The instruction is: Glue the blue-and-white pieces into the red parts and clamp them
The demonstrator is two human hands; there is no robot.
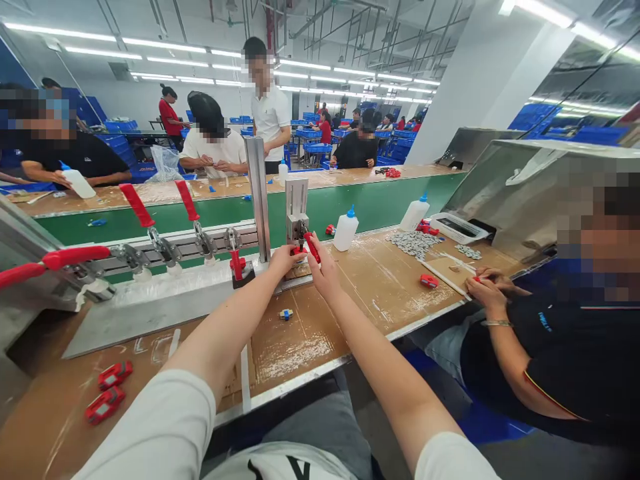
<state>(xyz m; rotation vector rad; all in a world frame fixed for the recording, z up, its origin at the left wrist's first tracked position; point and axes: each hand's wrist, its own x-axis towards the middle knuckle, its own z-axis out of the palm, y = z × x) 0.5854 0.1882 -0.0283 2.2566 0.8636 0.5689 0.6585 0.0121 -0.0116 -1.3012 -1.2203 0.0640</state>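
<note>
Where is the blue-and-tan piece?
In the head view, left of centre, the blue-and-tan piece lies on the bench between the left forearm and right forearm.

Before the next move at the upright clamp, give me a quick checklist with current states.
1. Right grip on the red handle: ok.
2. Left grip at the red part under the clamp: ok.
3. Left fingertips clear of the clamp's tip: cannot tell, too small.
4. Red part fully seated: cannot tell, partly hidden.
5. White bottle upright, apart from both grips: ok.
6. Co-worker at right away from the clamp: ok.
</note>
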